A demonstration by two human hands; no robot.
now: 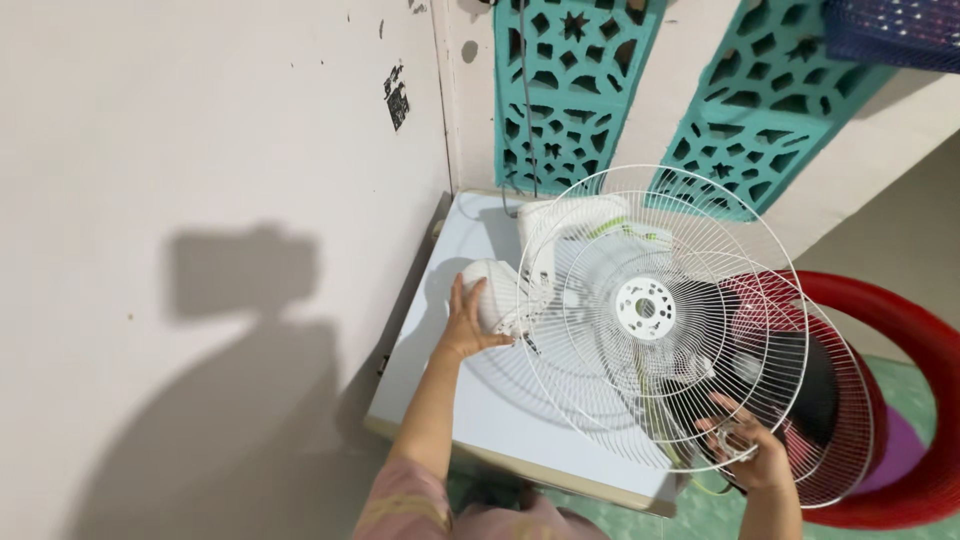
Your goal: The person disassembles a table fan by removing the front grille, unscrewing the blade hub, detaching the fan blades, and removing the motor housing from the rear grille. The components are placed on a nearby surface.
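From up here I see a white wire fan guard (660,320) held above a white tabletop (440,370) that sits in the corner by a cream wall (200,200). The guard is a round dished grille; its flat face is turned roughly toward me and tilted, with the round white hub plate (645,308) at its centre, so its axis points up and out toward the camera rather than along the table. A second wire ring shows offset low on the right, overlapping the first — I cannot tell whether it is a separate guard half or joined to it.

My left hand (465,325) reaches forward with the forearm stretched out over the table, fingers spread and wrapped on the white rounded fan motor housing (495,295) behind the grille. My right hand (750,450) is lower and nearer, at the bottom rim of the guard; its fingers are curled around the wires there, gripping the rim.

Behind the grille on the right stands a red plastic tub (920,370) — something dark and something purple lie inside, too screened by the wires to name. Teal patterned lattice panels (570,90) line the wall beyond.
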